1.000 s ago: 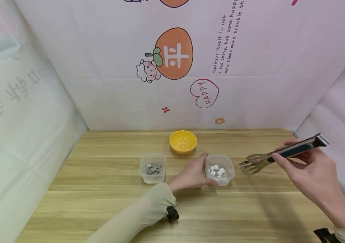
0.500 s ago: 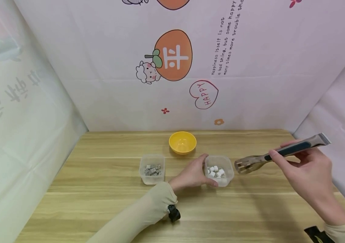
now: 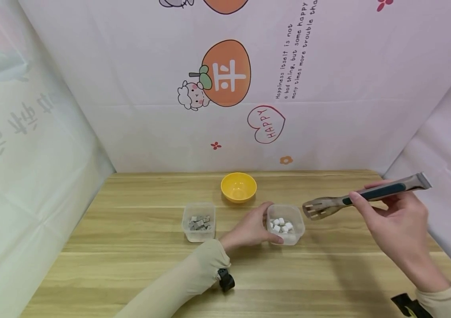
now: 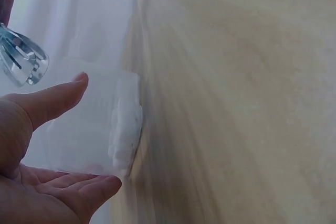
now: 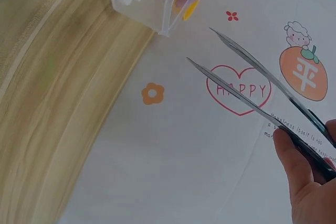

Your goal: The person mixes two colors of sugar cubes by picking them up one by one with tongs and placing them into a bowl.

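My left hand (image 3: 249, 227) grips a clear plastic container (image 3: 291, 240), thumb at its near side and fingers round its far left side. Several white cubes (image 3: 284, 229) lie inside it. The left wrist view shows the thumb and fingers on opposite sides of this clear container (image 4: 86, 114). Metal tongs (image 3: 384, 191) with dark handle grips are held between the thumb and fingers of my right hand (image 3: 398, 225). Their slotted tips hover just right of the container's rim. In the right wrist view the tongs' arms (image 5: 236, 92) stand apart with nothing between their tips.
A second clear container (image 3: 199, 237) with several grey cubes (image 3: 199, 223) stands to the left. Behind and between the containers sits a yellow bowl (image 3: 239, 187). The wooden table (image 3: 138, 247) meets a printed white backdrop (image 3: 149, 132) at the rear, with cloth at both sides.
My right hand has brought the tongs leftward, closer to the container of white cubes, and their tips now slant less downward. The left hand keeps its hold with hardly any movement.
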Motion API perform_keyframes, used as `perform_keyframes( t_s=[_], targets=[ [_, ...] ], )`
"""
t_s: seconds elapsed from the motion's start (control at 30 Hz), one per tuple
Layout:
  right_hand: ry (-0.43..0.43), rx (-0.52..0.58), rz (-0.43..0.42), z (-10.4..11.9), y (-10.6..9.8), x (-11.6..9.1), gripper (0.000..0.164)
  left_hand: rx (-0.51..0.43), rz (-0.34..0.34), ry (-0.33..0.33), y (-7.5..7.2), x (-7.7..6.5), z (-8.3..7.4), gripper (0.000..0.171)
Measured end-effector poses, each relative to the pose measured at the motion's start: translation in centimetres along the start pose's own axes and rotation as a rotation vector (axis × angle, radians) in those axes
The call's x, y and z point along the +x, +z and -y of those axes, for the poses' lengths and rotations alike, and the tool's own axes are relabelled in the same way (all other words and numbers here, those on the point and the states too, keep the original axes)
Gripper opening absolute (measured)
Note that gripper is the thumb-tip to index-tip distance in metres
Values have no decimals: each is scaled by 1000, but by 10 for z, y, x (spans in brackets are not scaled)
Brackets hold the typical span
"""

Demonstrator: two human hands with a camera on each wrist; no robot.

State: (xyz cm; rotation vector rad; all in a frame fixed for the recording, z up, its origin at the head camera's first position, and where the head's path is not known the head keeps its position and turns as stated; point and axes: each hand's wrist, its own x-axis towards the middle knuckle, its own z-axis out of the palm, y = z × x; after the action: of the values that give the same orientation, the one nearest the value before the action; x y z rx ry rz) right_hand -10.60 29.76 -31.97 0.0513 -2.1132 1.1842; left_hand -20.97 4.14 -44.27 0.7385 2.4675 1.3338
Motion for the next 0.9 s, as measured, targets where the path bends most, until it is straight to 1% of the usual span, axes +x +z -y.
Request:
perform_keyframes(
  t_s=[0.2,0.4,0.6,0.73,0.9],
  targets=[
    [-17,76,28,2,5,-1,29,-10,10,-3,-5,-2,1,106],
    [-38,111,72,4,11,-2,31,-41,-1,-9,-5,-4,5,105],
    [-60,110,80,6,20,-3,30,-119,2,-15,-7,-10,8,104],
    [-75,99,88,7,26,-3,29,-140,-7,-22,-8,-14,8,104],
    [-77,87,104,7,33,-3,31,-162,-11,-35,-10,-18,9,108]
  ],
)
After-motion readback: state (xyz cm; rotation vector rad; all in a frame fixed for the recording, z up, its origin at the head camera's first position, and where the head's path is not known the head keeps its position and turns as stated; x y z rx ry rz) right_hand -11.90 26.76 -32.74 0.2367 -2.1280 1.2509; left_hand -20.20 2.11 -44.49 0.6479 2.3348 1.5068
